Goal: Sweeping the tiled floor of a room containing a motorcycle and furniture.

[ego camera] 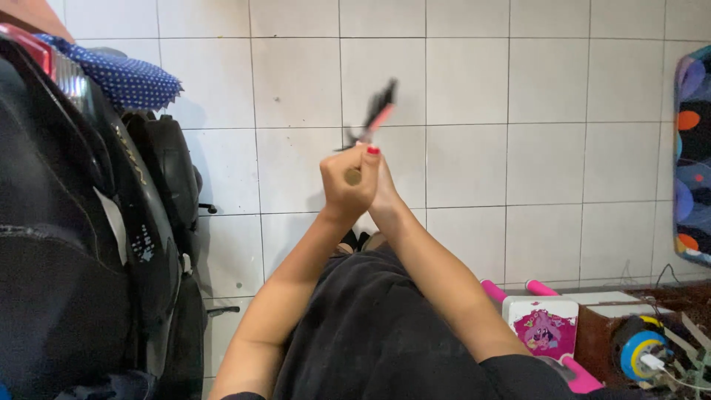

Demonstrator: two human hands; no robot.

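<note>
Both my arms reach out ahead of me over my dark lap. My left hand [348,181] is closed in a fist with a red-painted thumbnail on top, and a small round tan end shows inside the fist. My right hand [384,189] is pressed against it from behind, mostly hidden. A thin black and pink object [379,112], blurred by motion, sticks up and to the right out of the two hands. Which hand actually grips it I cannot tell for certain; both close around its base.
A black scooter [89,244] with a red tail light fills the left side, with a blue dotted cloth [126,74] on it. A pink and white toy box [544,326], a brown low table [615,326] and a colourful mat [692,155] are at the right. White floor tiles lie ahead.
</note>
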